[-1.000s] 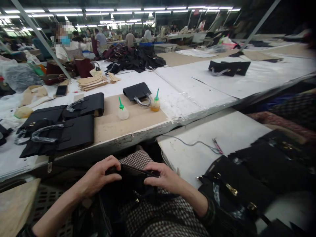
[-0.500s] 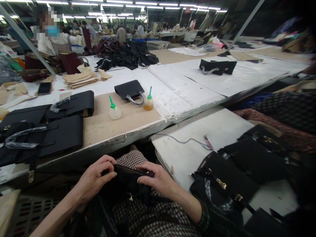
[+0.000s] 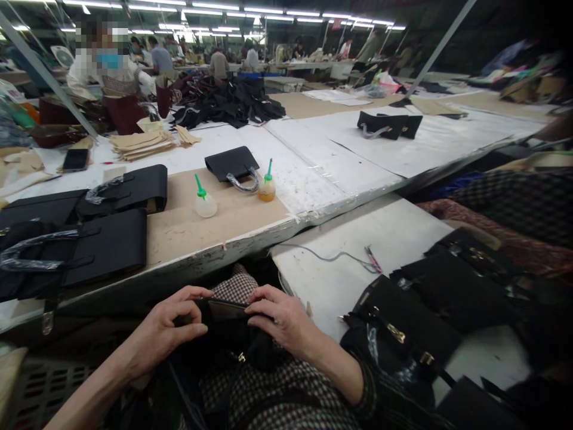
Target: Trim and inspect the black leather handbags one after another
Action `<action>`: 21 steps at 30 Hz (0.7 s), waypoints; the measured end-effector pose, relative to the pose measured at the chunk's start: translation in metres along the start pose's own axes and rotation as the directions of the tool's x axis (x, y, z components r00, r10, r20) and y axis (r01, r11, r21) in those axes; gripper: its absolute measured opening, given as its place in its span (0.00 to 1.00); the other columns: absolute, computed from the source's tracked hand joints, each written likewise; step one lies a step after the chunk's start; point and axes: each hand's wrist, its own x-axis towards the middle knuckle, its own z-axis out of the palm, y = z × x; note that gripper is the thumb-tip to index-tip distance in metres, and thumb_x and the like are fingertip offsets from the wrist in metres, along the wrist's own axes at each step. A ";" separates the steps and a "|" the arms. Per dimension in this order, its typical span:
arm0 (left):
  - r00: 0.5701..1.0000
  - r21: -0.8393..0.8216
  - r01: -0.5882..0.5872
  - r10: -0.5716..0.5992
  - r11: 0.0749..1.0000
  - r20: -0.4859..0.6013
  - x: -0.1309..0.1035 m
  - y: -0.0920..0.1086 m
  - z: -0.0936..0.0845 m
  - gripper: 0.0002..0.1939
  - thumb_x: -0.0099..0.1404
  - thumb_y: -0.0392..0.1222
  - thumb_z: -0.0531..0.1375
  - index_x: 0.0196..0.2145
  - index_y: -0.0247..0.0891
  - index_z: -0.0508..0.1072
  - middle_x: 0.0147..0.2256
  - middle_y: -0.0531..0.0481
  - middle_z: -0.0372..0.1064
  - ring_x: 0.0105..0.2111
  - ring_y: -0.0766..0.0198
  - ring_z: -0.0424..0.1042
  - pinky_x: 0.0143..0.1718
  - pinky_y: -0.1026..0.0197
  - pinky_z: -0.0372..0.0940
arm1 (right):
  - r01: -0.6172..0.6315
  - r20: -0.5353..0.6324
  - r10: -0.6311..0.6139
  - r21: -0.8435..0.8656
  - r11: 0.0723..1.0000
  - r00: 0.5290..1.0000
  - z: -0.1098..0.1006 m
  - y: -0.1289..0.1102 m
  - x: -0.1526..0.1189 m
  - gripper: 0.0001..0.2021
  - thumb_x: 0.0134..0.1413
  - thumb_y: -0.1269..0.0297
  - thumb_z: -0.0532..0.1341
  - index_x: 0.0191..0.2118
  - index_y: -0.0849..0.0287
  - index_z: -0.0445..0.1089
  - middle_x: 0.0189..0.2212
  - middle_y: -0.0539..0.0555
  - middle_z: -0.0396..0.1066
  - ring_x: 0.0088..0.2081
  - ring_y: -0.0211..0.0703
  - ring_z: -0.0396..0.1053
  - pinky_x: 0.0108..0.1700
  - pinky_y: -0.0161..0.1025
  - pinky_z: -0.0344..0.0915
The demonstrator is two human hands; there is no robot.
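Observation:
A black leather bag (image 3: 228, 337) rests on my lap, below the long worktable's front edge (image 3: 215, 254). My left hand (image 3: 172, 325) grips the bag's top edge on its left side, fingers curled over it. My right hand (image 3: 277, 319) holds the same edge on its right side, thumb and fingers pinching it. A tan lining strip shows between the two hands. Much of the bag's body is hidden in shadow under my wrists.
Two glue bottles, one clear (image 3: 205, 202) and one amber (image 3: 267, 187), stand on the table near a small black bag (image 3: 233, 162). Black bags lie stacked at left (image 3: 105, 242) and right (image 3: 403, 331). A masked person (image 3: 105, 74) works at the far left.
My fingers have shifted along the bag's top edge, and more tan lining shows between them. The camera has swung slightly to the right.

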 end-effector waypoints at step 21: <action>0.953 0.113 0.026 0.010 0.993 -0.304 0.010 -0.004 0.016 0.12 0.63 0.43 0.60 0.23 0.39 0.68 0.35 0.51 0.75 0.37 0.61 0.73 0.40 0.61 0.64 | -0.406 -0.054 0.460 0.386 0.828 0.886 0.020 -0.014 0.006 0.09 0.56 0.62 0.64 0.42 0.55 0.69 0.35 0.51 0.78 0.39 0.45 0.75 0.45 0.41 0.69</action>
